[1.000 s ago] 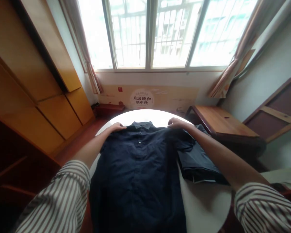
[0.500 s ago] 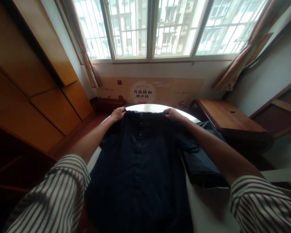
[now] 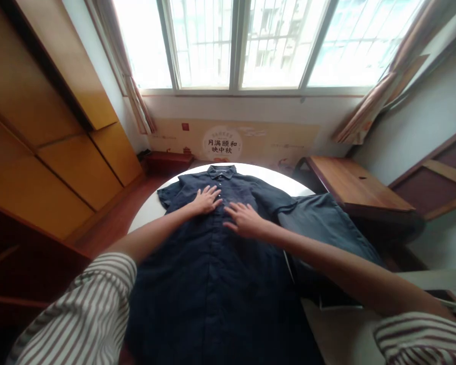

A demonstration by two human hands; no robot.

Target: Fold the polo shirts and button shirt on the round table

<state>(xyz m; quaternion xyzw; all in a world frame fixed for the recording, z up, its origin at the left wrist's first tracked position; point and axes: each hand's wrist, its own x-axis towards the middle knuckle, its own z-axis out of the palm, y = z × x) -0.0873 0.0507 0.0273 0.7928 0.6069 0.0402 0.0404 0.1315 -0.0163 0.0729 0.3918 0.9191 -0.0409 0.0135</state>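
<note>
Head view: dark navy shirt spread front-up on a round white worktop, collar near the far rim, bottom running out of frame. Both hands are open over the upper chest, fingers spread, gripping nothing. Left hand lies palm down just left of the button line; right hand is a bit nearer the camera, mostly right of it, fingertips toward the buttons — light contact or slight hover, can't tell. Narrow gap between the two hands.

Shirt's left sleeve in the picture ends short of the worktop edge, white surface showing beside it. Right sleeve reaches a dark folded garment; whether it overlaps or just touches, unclear. That garment takes up the right side, right forearm crossing above it. White worktop shows as a curved strip along the far rim, a wedge at left and a patch at lower right — otherwise mostly cloth.

Beyond the edges: wooden cabinets at left with a strip of reddish floor between, wooden-topped furniture close at right, printed banner on the wall ahead under the window.
</note>
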